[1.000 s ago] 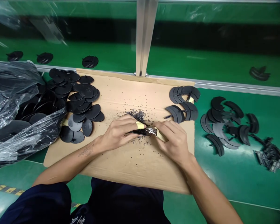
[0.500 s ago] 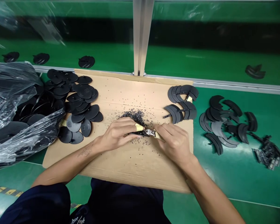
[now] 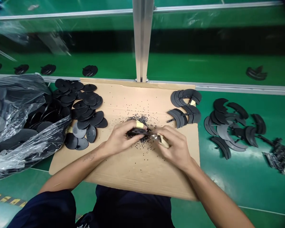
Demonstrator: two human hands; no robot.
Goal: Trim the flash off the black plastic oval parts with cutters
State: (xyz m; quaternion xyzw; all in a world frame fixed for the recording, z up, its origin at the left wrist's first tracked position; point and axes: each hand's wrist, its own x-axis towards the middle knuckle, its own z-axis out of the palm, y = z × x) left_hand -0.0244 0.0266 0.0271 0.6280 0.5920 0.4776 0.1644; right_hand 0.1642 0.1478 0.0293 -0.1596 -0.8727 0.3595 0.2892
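Over the middle of a cardboard sheet (image 3: 137,171), my left hand (image 3: 120,136) is closed around a black plastic part (image 3: 138,131). Yellow tape wraps one of its fingers. My right hand (image 3: 177,144) grips a pair of side cutters (image 3: 156,137), whose short metal jaws sit at the right end of the part. Whether the jaws touch it I cannot tell. Small black plastic clippings (image 3: 141,119) lie heaped and scattered under and around both hands. The far side of the part is hidden by my left fingers.
Black discs (image 3: 89,98) pile up at the sheet's left, beside a clear plastic bag (image 3: 19,85) holding more. Curved black pieces (image 3: 178,117) lie at its right, others (image 3: 224,131) on the green table. A metal post (image 3: 142,41) rises behind.
The black part in my left hand has turned to show more of its face. My right hand has tilted the cutters. The whole view has shifted slightly.
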